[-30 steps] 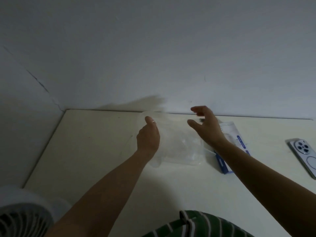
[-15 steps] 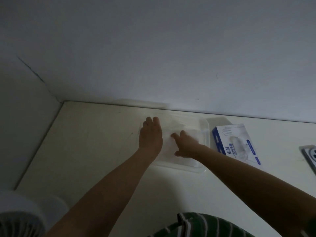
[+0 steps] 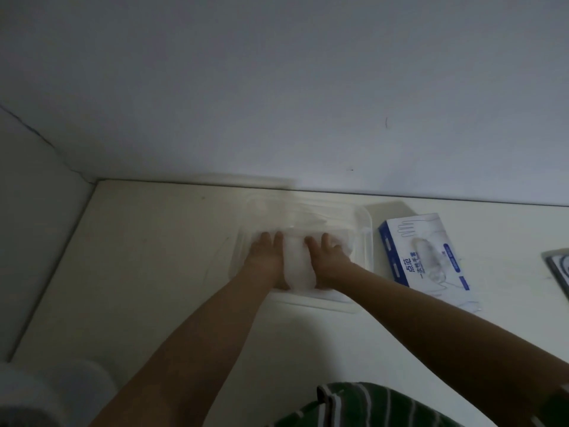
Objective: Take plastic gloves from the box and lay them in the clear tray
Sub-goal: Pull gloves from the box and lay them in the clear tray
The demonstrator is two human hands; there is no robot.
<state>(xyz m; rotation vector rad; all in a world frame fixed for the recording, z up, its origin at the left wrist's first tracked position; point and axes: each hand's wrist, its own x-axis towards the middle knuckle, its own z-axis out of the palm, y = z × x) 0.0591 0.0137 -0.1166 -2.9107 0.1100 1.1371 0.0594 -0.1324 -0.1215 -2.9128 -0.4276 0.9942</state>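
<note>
A clear plastic tray sits on the pale table near the wall. Thin plastic gloves lie flat inside it. My left hand and my right hand rest side by side on the gloves, palms down with the fingers stretched forward, pressing them flat. The blue and white glove box lies to the right of the tray, its opening facing up with a glove showing in it.
A phone lies at the right edge of the table. A white fan stands at the bottom left. The wall runs right behind the tray. A loose bit of clear plastic lies at the box's near end.
A second ago both hands held a glove in the air above the tray. They have come down into the tray, and now lie flat on the gloves, closer together.
</note>
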